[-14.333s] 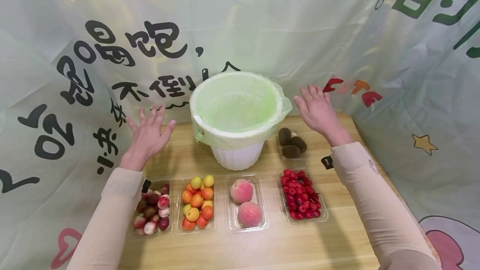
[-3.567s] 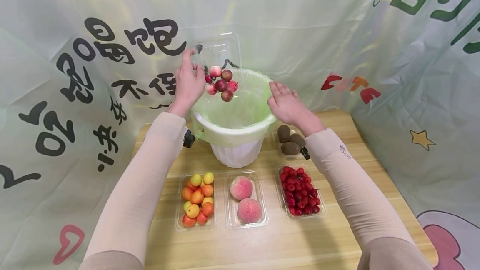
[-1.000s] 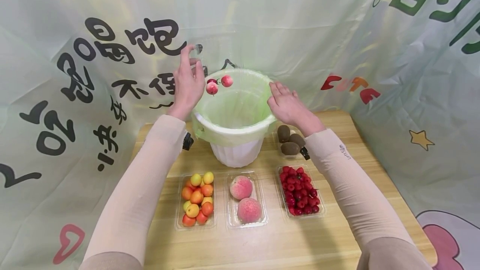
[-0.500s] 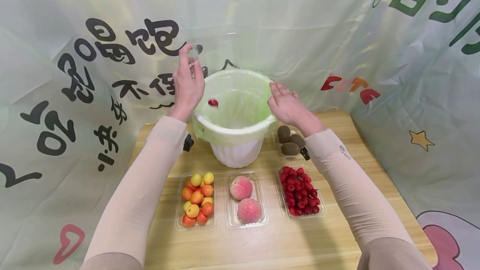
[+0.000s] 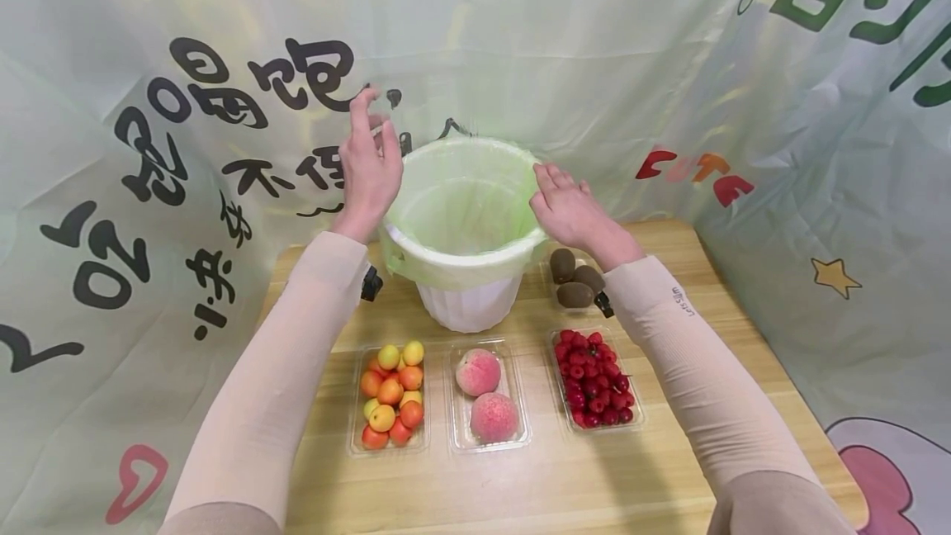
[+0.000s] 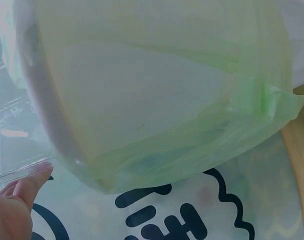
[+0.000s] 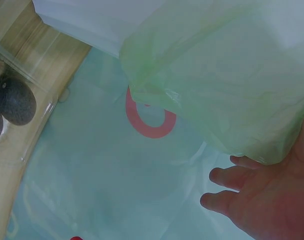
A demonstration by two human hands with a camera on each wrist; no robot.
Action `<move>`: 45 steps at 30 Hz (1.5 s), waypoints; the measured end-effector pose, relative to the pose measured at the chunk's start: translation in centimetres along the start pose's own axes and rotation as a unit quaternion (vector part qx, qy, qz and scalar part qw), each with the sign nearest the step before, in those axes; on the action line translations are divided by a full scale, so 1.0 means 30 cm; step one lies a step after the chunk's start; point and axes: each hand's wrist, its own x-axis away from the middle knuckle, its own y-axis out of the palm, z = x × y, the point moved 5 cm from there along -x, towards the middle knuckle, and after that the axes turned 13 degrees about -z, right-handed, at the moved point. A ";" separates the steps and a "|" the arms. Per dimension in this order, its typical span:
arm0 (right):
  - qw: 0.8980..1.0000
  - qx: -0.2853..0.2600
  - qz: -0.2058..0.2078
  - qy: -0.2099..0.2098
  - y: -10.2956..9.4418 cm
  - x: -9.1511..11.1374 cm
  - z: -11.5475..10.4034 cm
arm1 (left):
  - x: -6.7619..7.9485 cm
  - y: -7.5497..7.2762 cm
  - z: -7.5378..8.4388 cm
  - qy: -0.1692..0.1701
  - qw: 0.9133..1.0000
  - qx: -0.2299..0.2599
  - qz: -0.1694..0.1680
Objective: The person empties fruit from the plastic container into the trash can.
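I count one white bin (image 5: pixel 470 304) lined with a pale green bag (image 5: pixel 475 213), standing at the back of the wooden table (image 5: pixel 579 477); four clear trays sit in front and beside it: small orange and yellow fruits (image 5: pixel 390 393), two peaches (image 5: pixel 484 395), red berries (image 5: pixel 594 378), three kiwis (image 5: pixel 575 277); my left hand (image 5: pixel 369 168) pinches an empty clear tray (image 6: pixel 19 172), tipped up above the bin's left rim, barely visible; my right hand (image 5: pixel 568 209) rests with fingers straight against the bin's right rim.
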 end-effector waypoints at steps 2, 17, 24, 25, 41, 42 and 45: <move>1.000 0.000 0.000 0.000 -0.001 0.000 0.000 | -0.001 -0.005 -0.002 -0.007 1.000 0.000 0.000; 1.000 0.003 -0.004 0.004 -0.004 0.007 -0.003 | 0.005 -0.113 -0.033 -0.080 0.997 0.011 -0.021; 1.000 0.003 -0.004 0.006 -0.002 0.009 -0.002 | 0.018 -0.223 -0.067 -0.139 0.989 0.034 -0.042; 1.000 0.004 -0.004 0.006 -0.001 0.009 -0.002 | 0.020 -0.238 -0.075 -0.145 0.988 0.035 -0.042; 1.000 0.000 -0.008 0.007 0.002 0.010 -0.003 | 0.132 -0.401 -0.216 -0.206 0.977 0.022 -0.050; 1.000 0.001 -0.007 0.007 0.002 0.010 -0.003 | 0.145 -0.406 -0.226 -0.210 0.976 0.019 -0.054; 1.000 0.001 -0.006 0.006 0.001 0.009 -0.006 | 0.181 -0.420 -0.256 -0.216 0.974 0.017 -0.067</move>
